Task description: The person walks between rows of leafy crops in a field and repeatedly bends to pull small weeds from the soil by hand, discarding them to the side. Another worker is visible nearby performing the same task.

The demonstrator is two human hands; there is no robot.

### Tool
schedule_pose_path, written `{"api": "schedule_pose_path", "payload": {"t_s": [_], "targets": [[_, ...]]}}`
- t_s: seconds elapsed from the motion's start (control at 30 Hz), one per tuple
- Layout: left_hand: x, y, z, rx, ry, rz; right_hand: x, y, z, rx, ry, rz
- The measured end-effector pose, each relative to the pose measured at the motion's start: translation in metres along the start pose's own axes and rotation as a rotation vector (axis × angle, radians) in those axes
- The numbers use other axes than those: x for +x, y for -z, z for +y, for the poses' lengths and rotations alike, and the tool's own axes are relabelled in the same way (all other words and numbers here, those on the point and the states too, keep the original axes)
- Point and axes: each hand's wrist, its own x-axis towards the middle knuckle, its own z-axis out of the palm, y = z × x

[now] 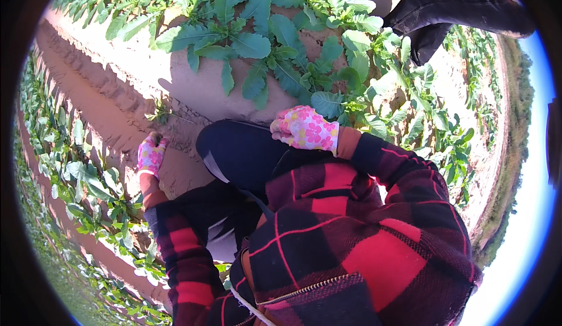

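Note:
My left hand, in a white glove with pink and yellow flowers, hangs low over the bare soil of the furrow. Its fingers are partly curled, and whether anything lies between them is hidden. Just beyond it a small leafy plant lies on the soil, a thin stem or root trailing to the right. My right hand, gloved alike, is curled into a loose fist by my bent knee; nothing shows in it. Lobed leaves of a green row crop spread in front of this hand.
At the upper right stands another person's black boot among the plants. More leafy rows run along the left, beyond a sandy furrow. A white cord hangs from my plaid jacket.

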Motion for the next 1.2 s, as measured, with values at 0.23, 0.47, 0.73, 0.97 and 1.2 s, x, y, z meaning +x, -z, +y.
{"api": "schedule_pose_path", "payload": {"t_s": [0.23, 0.47, 0.73, 0.97, 1.2], "targets": [[-0.009, -0.007, 0.006, -0.095, 0.07, -0.037, -0.062, 0.012, 0.006, -0.105, -0.105, -0.24], [-0.012, -0.014, 0.012, -0.189, 0.122, -0.116, -0.054, -0.014, -0.009, -0.103, -0.226, -0.206], [-0.019, -0.013, 0.021, -0.164, 0.107, -0.062, -0.045, -0.019, 0.002, -0.088, -0.266, -0.19], [-0.035, 0.006, 0.029, -0.074, 0.071, 0.006, -0.02, -0.017, -0.007, -0.111, -0.225, -0.12], [-0.049, 0.01, 0.043, -0.028, 0.09, 0.044, -0.026, -0.058, 0.036, 0.168, -0.306, 0.057]]}}
